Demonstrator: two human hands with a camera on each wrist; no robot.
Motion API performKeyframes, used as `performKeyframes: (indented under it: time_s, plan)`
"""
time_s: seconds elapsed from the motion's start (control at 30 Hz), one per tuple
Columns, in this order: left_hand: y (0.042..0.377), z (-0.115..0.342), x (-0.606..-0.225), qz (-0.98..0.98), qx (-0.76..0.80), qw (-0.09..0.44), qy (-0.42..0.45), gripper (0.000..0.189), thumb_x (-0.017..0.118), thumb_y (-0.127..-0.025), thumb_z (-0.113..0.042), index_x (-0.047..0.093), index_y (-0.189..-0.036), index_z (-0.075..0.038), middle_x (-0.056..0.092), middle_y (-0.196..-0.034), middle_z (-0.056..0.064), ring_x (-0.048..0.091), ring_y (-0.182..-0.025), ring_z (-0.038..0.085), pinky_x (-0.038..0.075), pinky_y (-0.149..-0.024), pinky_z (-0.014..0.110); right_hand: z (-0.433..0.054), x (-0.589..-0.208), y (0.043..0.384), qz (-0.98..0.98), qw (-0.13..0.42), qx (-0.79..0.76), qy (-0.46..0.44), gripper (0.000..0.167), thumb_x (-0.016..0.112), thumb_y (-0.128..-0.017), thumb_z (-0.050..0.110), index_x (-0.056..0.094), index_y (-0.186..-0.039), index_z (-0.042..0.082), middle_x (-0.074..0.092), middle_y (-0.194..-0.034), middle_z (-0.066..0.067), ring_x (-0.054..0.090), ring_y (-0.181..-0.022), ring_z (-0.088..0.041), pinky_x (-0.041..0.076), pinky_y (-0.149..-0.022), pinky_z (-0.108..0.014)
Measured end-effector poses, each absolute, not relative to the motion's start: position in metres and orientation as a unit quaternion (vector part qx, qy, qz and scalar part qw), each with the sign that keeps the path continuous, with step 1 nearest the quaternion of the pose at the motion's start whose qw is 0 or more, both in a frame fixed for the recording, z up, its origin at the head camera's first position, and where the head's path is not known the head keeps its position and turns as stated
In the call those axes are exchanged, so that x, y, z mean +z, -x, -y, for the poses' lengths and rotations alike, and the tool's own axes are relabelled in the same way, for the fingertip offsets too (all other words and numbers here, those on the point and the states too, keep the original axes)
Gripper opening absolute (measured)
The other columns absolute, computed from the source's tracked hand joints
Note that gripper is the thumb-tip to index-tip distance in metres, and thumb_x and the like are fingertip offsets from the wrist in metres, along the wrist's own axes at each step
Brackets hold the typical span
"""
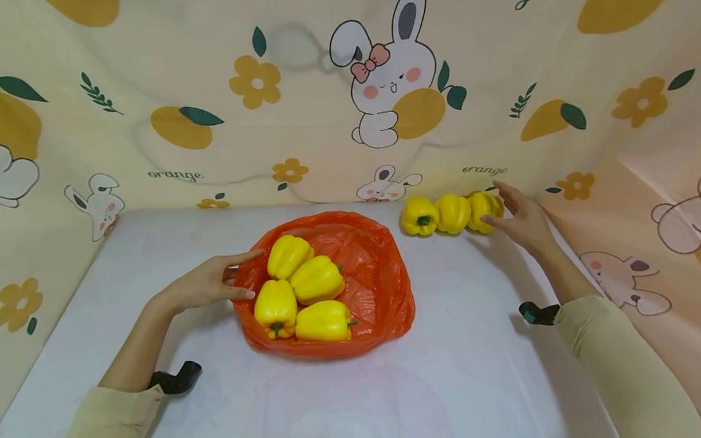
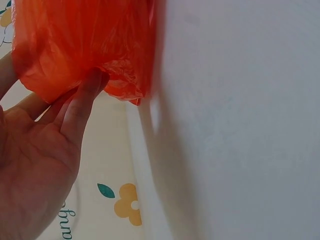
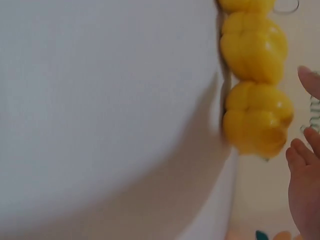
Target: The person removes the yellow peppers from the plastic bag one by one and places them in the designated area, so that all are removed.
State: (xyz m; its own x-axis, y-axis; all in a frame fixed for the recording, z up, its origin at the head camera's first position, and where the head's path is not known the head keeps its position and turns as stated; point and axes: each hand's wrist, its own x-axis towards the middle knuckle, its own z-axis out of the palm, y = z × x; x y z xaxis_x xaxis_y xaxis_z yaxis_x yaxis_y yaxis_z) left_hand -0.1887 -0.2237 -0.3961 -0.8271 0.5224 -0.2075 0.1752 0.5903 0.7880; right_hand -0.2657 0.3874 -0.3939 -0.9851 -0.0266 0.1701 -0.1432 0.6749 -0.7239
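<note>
A red plastic bag, its mouth spread wide, lies mid-table with several yellow bell peppers inside its left part. At its left rim, my left hand holds the plastic between thumb and fingers; in the left wrist view the thumb presses into the bag's edge. Three more yellow bell peppers stand in a row at the table's back right. Beside the rightmost one, my right hand is spread, thumb and fingers apart, holding nothing; the right wrist view shows a gap between them.
The white table ends at the back against a patterned cloth, which also hangs along both sides. Dark wrist-worn pieces stick out from both sleeves.
</note>
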Motion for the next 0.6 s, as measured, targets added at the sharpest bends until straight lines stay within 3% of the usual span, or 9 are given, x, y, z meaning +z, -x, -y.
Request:
performKeyframes:
  time_s: [0.27, 0.5, 0.6]
  plan:
    - [0.188, 0.224, -0.397, -0.866, 0.408, 0.201, -0.209, 0.079, 0.077, -0.087, -0.034, 0.039, -0.153, -0.015, 0.042, -0.152, 0.019, 0.044, -0.124, 0.033, 0.039, -0.106, 0.059, -0.359, -0.383, 0.259, 0.882, 0.097, 0.447, -0.111, 0.072, 0.078, -0.086, 0.010, 0.044, -0.150, 0.009, 0.043, -0.152, -0.018, 0.037, -0.141, -0.035, 0.032, -0.114, -0.046]
    - [0.187, 0.224, -0.398, -0.864, 0.411, 0.202, -0.207, 0.077, 0.076, -0.088, -0.030, 0.039, -0.154, -0.015, 0.040, -0.153, 0.019, 0.042, -0.127, 0.034, 0.040, -0.105, 0.058, -0.336, -0.381, 0.250, 0.876, 0.086, 0.456, -0.135, 0.071, 0.078, -0.085, 0.007, 0.046, -0.148, 0.006, 0.046, -0.150, -0.015, 0.042, -0.138, -0.032, 0.037, -0.110, -0.033]
    - [0.187, 0.225, -0.399, -0.863, 0.413, 0.205, -0.206, 0.077, 0.076, -0.088, -0.029, 0.039, -0.154, -0.015, 0.039, -0.154, 0.020, 0.041, -0.129, 0.036, 0.040, -0.106, 0.058, -0.317, -0.369, 0.236, 0.873, 0.080, 0.456, -0.155, 0.068, 0.077, -0.085, 0.002, 0.048, -0.145, 0.002, 0.048, -0.148, -0.018, 0.044, -0.136, -0.034, 0.038, -0.109, -0.038]
